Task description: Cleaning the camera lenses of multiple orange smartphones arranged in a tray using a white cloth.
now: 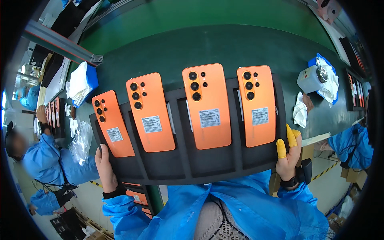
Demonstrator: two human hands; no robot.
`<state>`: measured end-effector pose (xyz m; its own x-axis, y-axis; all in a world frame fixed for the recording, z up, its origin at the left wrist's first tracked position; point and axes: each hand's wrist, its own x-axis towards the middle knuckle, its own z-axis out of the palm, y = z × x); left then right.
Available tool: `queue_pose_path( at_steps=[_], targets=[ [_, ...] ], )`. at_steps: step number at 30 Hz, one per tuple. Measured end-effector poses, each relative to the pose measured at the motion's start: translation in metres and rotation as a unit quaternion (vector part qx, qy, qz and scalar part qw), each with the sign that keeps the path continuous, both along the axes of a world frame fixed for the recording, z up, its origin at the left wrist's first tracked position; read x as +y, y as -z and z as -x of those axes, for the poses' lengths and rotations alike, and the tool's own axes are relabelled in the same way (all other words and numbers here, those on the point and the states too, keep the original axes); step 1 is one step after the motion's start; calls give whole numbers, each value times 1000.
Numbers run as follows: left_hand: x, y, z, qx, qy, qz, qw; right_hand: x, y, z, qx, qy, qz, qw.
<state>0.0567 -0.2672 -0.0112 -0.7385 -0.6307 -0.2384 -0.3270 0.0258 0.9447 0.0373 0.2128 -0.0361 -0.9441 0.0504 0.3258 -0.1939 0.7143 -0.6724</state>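
A black compartment tray is held up in front of me, its far part over the green bench. Several orange smartphones lie in it back side up, one per compartment: a leftmost phone, a second phone, a third phone and a rightmost phone. Each shows round black camera lenses and a white label; their upper ends reach past the tray's far edge. My left hand grips the tray's left near corner. On the right edge my right hand, with yellow finger cots, is closed around the rim.
White cloths in a blue bin stand at the bench's left. To the right are a white dispenser with a metal top and a crumpled white cloth. Another phone tray shows below mine. A co-worker in blue sits left.
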Motion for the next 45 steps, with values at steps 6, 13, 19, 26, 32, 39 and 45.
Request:
queue_pose_path(
  at_steps=[6,13,19,26,32,39,45],
  targets=[
    [-2,-1,-3,18,0,2,1000,-4,0,1,-7,-2,20,1000],
    [0,-4,0,23,-6,-32,999,2,5,-2,3,1,-1,1000],
    [3,-9,-1,26,-43,-57,997,4,7,-2,-9,-13,21,1000],
    [-2,-8,-1,44,-59,-109,991,2,4,1,-29,-8,13,999],
    [6,-12,-1,48,-80,-138,986,6,7,1,-40,-1,29,999],
    [-13,3,-10,59,-23,-177,982,8,8,7,-49,-8,3,999],
    [-12,-12,-9,44,7,-44,998,8,5,7,-15,-15,18,1000]
  ],
)
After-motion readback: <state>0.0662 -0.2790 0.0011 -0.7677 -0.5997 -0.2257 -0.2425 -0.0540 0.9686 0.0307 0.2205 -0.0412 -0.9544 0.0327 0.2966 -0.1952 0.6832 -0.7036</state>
